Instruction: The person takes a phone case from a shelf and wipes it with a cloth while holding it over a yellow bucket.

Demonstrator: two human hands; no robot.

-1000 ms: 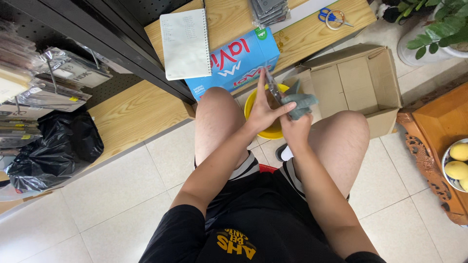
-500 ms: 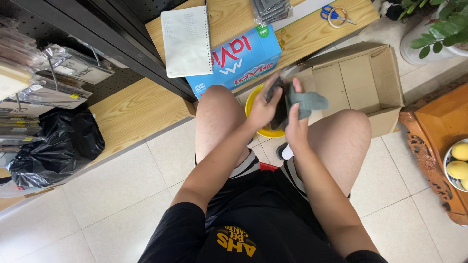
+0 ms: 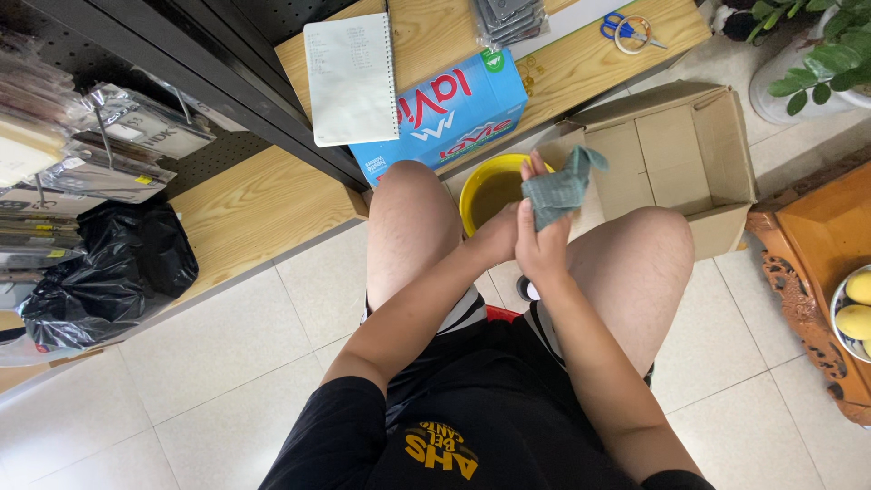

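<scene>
Gripping the grey-green cloth (image 3: pixel 561 189), the right hand (image 3: pixel 543 238) had closed around it, fingers wrapped over the bunched fabric above the yellow bowl (image 3: pixel 490 191). A second before, a thin dark object stood between the 2 hands with the cloth draped beside it; by this moment that object had dropped out of sight, possibly swallowed in the folds, though I could not tell. The left hand (image 3: pixel 497 238) pressed against the right one from the near side, its fingers hidden, so its grip could not be told. Judging by that change, the wiping had moved inward, the cloth now bundled tight. Just beyond the hands sat an open cardboard box (image 3: pixel 689 154).
</scene>
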